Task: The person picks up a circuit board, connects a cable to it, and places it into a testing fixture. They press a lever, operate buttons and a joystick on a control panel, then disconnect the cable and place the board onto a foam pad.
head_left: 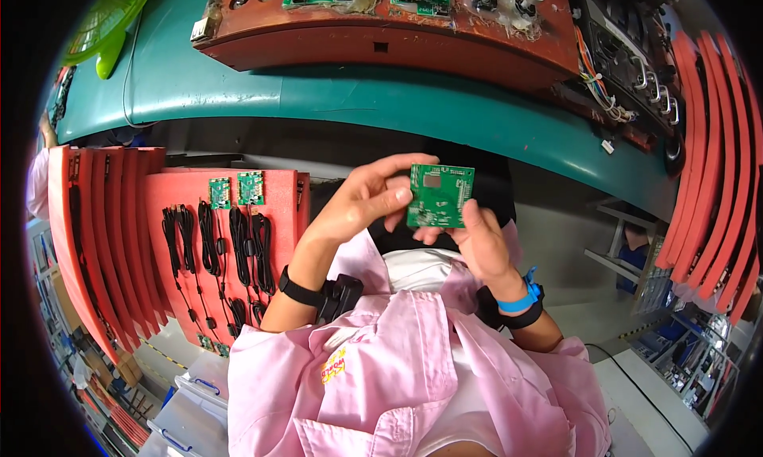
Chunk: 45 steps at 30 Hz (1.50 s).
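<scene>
A square green circuit board (442, 193) with a silver-grey chip is held up in front of my body, between both hands. My left hand (372, 199) grips its left edge, thumb on the face and fingers behind. At the lower right corner my right hand (483, 242) pinches the board, its thumb along the right edge. On a red foam panel (183, 188) to my left lie two more green boards, one (251, 188) beside the other (220, 193). Below them rest several bundled black cables (238, 234).
Ahead is a teal-covered bench (334, 98) carrying a red test box (381, 48) with knobs and small boards. A black device (628, 52) with loose wires stands at its right. Red foam panels (103, 234) stand upright on the left, others (707, 171) on the right. A green fan (103, 20) sits far left.
</scene>
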Available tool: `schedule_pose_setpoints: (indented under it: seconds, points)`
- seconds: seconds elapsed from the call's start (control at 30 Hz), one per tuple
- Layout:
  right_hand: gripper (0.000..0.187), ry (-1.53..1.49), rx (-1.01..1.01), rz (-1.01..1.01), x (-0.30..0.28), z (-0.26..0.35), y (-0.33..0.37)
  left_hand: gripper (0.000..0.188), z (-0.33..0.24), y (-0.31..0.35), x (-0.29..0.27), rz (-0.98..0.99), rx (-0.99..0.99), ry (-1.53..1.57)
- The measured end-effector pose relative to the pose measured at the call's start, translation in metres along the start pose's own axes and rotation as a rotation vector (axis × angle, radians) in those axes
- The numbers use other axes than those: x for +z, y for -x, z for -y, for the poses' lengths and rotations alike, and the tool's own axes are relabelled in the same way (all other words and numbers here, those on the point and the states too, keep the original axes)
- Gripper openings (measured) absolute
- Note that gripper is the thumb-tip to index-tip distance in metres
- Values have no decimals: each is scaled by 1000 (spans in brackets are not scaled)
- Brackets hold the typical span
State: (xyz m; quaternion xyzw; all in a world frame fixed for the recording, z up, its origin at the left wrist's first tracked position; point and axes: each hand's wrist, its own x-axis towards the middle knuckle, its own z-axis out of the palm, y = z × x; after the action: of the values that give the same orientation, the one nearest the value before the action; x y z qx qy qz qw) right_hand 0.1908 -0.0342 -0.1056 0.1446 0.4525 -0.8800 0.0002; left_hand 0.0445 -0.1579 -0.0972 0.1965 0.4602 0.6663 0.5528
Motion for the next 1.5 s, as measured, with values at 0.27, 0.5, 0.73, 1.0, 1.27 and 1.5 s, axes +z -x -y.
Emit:
schedule_pose_setpoints:
  seconds: [0.27,0.5,0.73,1.0,1.27,1.5]
  points:
    - [51,25,40,-75,9,9,3,49,-2,9,6,-38,-58,88]
    - [52,-65,64,-99,13,8,3,49,0,7,5,-43,-68,98]
    - [53,-93,69,-109,12,7,2,49,0,4,4,-43,-69,82]
    - [53,-25,26,-123,17,9,1,47,-2,3,4,-42,-86,100]
    - [54,-54,12,-115,17,6,1,45,1,1,5,-42,-106,194]
    - [55,-82,13,-110,15,2,1,43,5,-1,2,-37,-136,273]
